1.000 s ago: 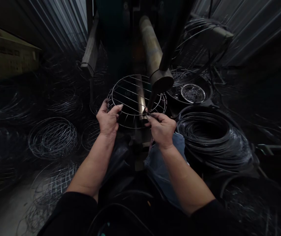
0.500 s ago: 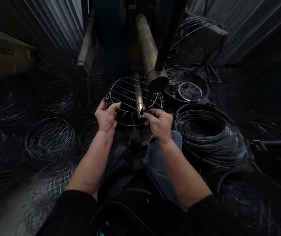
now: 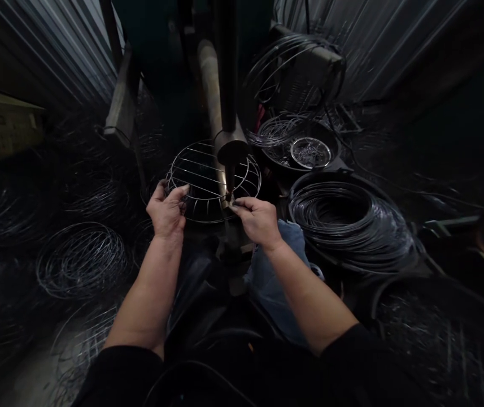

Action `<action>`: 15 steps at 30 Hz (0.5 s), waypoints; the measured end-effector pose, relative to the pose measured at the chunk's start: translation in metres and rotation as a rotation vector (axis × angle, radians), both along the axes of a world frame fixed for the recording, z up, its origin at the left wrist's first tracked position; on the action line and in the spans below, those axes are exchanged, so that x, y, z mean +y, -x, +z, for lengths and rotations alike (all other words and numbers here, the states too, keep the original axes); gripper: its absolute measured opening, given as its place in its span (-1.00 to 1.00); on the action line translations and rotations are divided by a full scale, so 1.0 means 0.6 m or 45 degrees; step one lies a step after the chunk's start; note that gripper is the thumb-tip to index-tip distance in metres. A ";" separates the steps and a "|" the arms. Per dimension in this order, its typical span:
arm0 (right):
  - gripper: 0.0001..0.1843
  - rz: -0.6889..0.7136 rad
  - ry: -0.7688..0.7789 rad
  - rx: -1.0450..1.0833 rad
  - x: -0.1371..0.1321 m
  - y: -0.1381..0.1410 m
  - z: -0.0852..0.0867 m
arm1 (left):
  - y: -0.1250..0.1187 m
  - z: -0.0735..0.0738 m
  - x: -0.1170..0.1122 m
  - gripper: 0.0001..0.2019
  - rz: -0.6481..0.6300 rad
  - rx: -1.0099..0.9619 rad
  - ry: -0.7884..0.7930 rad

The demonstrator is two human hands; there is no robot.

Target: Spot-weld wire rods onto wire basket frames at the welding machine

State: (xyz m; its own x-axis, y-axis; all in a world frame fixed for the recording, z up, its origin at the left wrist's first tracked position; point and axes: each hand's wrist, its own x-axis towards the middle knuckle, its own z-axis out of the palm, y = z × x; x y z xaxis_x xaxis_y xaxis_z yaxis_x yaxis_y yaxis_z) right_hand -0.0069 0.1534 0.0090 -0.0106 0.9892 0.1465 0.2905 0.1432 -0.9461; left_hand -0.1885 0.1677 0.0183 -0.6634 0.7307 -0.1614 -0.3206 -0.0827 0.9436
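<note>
A round wire rack [image 3: 197, 196], with parallel bars across its ring and a second wire ring lower down, lies level at the welding machine's tip. My left hand [image 3: 168, 206] is closed on its left rim, thumb on top. At the near right edge, my right hand [image 3: 255, 219] pinches thumb and fingers together beside the electrode [image 3: 230, 180]; whatever is between these fingertips is too small to make out. The thick upper machine arm [image 3: 212, 90] hangs over the rack, hiding part of its far right side. The electrode's tip reaches down to the rack's near rim.
To the right sits a tub holding a thick coil of wire [image 3: 352, 226]. Behind it, a dark basin [image 3: 275, 161] holds wire rings and a small round dish [image 3: 310, 152] of short pieces. Wire racks [image 3: 83, 260] are piled at left. Blue cloth [image 3: 282, 277] lies below my right forearm.
My view has swung, so the machine arm and both hands appear further left. The left hand still grips the rack's rim, and the right fingertips remain at the electrode.
</note>
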 end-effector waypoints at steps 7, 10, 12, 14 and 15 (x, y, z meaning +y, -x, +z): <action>-0.90 0.011 0.008 0.099 0.005 0.001 -0.012 | -0.001 -0.001 0.002 -0.51 -0.025 0.001 -0.025; -0.89 0.007 -0.013 0.136 0.007 0.001 -0.020 | -0.001 -0.001 0.002 -0.52 -0.023 -0.002 -0.018; -0.89 0.007 -0.028 0.155 0.009 0.002 -0.025 | -0.001 0.000 0.001 -0.51 -0.012 -0.005 -0.009; -0.88 0.018 -0.019 0.191 0.011 0.003 -0.029 | -0.001 0.000 0.001 -0.50 -0.003 -0.012 0.001; -0.87 0.027 -0.003 0.217 0.011 0.004 -0.030 | -0.002 0.000 0.001 -0.49 0.004 -0.020 0.002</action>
State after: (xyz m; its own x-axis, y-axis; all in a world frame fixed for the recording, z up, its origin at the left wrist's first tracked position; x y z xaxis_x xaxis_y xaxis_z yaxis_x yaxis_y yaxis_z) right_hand -0.0095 0.1600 -0.0091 -0.0062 0.9887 0.1501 0.1230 0.1497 -0.9810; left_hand -0.1876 0.1681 0.0183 -0.6633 0.7282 -0.1727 -0.3350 -0.0825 0.9386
